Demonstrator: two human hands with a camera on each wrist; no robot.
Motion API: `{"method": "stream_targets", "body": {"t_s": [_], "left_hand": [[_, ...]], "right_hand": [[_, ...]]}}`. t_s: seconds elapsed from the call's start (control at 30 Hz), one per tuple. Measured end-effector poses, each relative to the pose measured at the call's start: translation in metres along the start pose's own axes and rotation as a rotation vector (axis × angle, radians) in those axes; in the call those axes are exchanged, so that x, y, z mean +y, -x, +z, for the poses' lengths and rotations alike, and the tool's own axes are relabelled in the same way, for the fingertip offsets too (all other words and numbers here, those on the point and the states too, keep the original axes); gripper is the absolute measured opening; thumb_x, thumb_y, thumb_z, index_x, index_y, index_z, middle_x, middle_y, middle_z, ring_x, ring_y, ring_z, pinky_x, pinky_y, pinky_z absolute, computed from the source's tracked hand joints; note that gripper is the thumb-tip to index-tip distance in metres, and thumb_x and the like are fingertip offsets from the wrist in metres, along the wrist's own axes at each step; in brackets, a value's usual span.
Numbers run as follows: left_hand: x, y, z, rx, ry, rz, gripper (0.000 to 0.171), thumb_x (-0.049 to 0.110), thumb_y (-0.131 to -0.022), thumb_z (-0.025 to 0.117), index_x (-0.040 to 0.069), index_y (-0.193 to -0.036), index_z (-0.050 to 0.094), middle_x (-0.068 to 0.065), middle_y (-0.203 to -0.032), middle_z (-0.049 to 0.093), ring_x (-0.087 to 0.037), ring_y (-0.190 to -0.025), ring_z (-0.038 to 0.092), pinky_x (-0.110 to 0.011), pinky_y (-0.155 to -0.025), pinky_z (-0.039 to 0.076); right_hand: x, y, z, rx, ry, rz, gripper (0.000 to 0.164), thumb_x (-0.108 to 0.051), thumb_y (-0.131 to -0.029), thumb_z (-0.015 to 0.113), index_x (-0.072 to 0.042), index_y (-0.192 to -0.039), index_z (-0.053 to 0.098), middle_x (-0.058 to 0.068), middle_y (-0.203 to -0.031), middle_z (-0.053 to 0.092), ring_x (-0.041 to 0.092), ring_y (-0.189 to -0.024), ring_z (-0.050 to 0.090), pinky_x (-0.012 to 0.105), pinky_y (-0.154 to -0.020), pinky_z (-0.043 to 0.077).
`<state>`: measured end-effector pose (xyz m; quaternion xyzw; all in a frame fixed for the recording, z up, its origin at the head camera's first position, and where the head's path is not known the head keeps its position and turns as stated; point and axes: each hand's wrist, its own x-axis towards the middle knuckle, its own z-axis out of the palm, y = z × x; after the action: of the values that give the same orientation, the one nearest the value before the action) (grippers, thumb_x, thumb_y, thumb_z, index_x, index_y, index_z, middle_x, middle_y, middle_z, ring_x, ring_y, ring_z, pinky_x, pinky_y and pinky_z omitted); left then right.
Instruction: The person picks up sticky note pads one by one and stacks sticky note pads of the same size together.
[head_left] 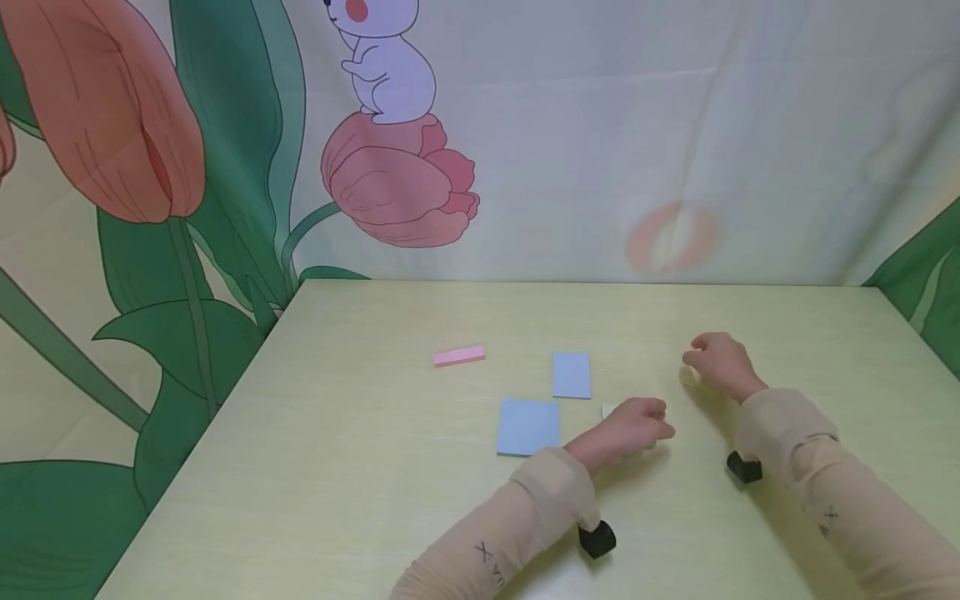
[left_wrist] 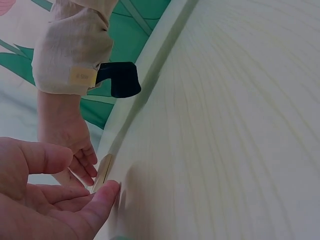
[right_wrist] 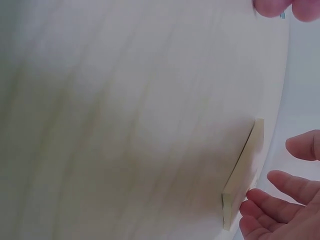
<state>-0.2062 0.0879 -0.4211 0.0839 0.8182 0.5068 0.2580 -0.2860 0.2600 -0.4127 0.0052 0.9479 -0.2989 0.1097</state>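
Observation:
My right hand (head_left: 722, 365) is low over the right part of the table, beside a pale yellow sticky note pad (right_wrist: 245, 175). In the right wrist view its fingertips are right at the pad's side, with the thumb apart from it. My left hand (head_left: 628, 427) hangs over a pale green sticky note pad (head_left: 607, 410), which it mostly hides. The left thumb and fingers stand apart in the left wrist view, with nothing between them. Just left of this hand lies a larger blue sticky note pad (head_left: 528, 427).
A smaller blue pad (head_left: 572, 375) lies behind the larger one. Farther left is a narrow pink pad (head_left: 459, 357). The pale wood-grain table (head_left: 300, 467) meets a printed cloth (head_left: 570, 167) along its back edge. A black wrist camera (head_left: 597, 540) hangs beneath the left sleeve.

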Motion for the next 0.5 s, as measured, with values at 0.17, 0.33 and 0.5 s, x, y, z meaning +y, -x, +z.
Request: {"method": "stream_targets", "body": {"t_s": [0.17,0.33,0.5], "left_hand": [[0.0007,-0.0016,0.0015,0.014,0.014,0.01,0.047,0.016,-0.084,0.055,0.006,-0.128,0.044,-0.008,-0.125,0.052,-0.016,-0.095,0.057,-0.028,-0.089,0.042],[0.0012,-0.0044,0.0045,0.043,0.047,0.015,0.045,0.017,-0.085,0.054,0.005,-0.128,0.044,-0.008,-0.124,0.052,-0.014,-0.098,0.056,-0.027,-0.09,0.041],[0.0028,-0.0063,0.008,0.08,0.094,0.012,0.043,0.014,-0.085,0.054,0.003,-0.126,0.046,-0.008,-0.125,0.052,-0.017,-0.107,0.054,-0.026,-0.091,0.041]], "right_hand": [[-0.002,0.0008,-0.0027,-0.012,0.028,-0.014,0.052,-0.022,-0.085,0.041,0.013,-0.124,0.036,0.033,-0.127,0.037,0.045,-0.114,0.038,0.053,-0.094,0.032],[-0.0017,-0.0004,-0.0042,-0.045,0.027,-0.009,0.055,-0.023,-0.086,0.042,0.014,-0.125,0.033,0.034,-0.128,0.034,0.045,-0.115,0.035,0.054,-0.095,0.03],[-0.0001,-0.0025,-0.0052,-0.068,0.069,-0.029,0.057,-0.024,-0.086,0.042,0.016,-0.125,0.032,0.036,-0.127,0.033,0.048,-0.115,0.034,0.054,-0.095,0.031]]}}
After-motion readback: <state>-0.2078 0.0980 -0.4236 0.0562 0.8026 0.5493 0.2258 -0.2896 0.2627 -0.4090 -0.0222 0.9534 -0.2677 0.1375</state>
